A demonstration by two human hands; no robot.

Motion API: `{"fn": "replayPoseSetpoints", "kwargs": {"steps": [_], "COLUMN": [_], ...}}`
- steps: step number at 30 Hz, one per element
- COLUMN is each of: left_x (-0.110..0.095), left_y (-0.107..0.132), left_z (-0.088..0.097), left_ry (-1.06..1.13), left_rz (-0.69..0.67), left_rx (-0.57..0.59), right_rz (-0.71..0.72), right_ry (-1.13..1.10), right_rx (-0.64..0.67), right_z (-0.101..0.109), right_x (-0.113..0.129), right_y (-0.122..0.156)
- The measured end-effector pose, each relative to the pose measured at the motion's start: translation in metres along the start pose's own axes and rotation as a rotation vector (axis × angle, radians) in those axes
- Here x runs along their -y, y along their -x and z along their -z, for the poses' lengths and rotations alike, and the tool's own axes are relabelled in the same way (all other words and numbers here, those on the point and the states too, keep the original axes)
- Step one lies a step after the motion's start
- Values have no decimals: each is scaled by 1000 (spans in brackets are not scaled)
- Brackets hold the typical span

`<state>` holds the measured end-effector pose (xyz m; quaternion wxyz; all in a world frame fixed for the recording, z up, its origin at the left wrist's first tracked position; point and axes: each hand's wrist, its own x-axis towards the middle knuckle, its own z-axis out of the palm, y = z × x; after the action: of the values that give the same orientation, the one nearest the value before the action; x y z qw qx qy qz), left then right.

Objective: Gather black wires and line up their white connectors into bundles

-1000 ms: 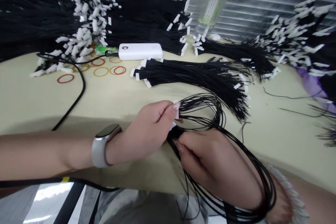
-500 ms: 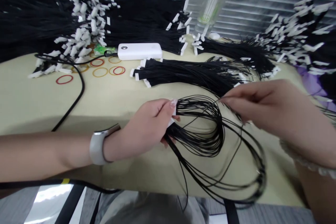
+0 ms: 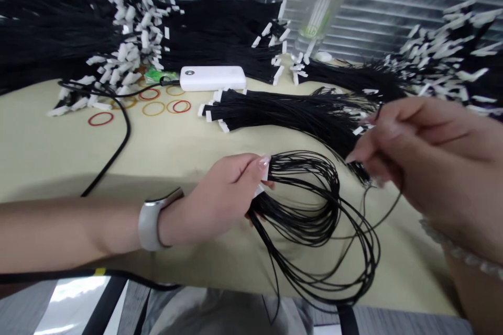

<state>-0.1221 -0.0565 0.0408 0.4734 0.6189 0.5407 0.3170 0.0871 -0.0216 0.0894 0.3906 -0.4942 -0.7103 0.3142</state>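
Note:
My left hand [image 3: 226, 191] is closed around the white connector ends [image 3: 259, 190] of a coiled bundle of thin black cables [image 3: 332, 209]. The coil fans out in loops to the right, and its larger loops hang low near the table's front edge. To the right of the coil, my right hand [image 3: 428, 152] is raised with its fingers pinched together. A single thin black cable [image 3: 387, 215] runs up from the coil into those fingers. Just behind the coil lies a flat bundle of black cables [image 3: 271, 107] with white connectors at its left end.
A white power bank [image 3: 214, 78] with a black cord lies further back. Red and yellow rubber bands [image 3: 153, 109] are scattered to its left. Heaps of black cables [image 3: 223, 29] line the window blinds. A clear bottle [image 3: 322, 10] with a white lid stands behind.
My right hand has moved right and nearer, drawing the thin cable away from the coil. The large loops have pulled in slightly. My left hand keeps its grip.

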Motion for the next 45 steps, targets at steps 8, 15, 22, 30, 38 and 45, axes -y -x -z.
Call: {"fn": "replayPoseSetpoints", "kwargs": {"steps": [8, 15, 22, 30, 38, 45], "left_x": [-2, -3, -6, -6, -5, -2], "left_y": [2, 2, 3, 3, 2, 0], "left_z": [1, 0, -1, 0, -2, -2], "left_ry": [-15, -24, -101, -100, -50, 0], "left_rz": [-65, -52, -72, -53, -20, 23], "left_rx": [17, 30, 13, 15, 8, 8], "right_rz": [184, 271, 263, 314, 489, 560], "right_ry": [434, 442, 533, 646, 758, 718], "right_rx": [451, 568, 624, 553, 362, 308], "right_z": [-15, -10, -13, -13, -14, -19], "right_x": [2, -1, 2, 3, -2, -3], "right_y": [14, 14, 14, 18, 19, 22]}}
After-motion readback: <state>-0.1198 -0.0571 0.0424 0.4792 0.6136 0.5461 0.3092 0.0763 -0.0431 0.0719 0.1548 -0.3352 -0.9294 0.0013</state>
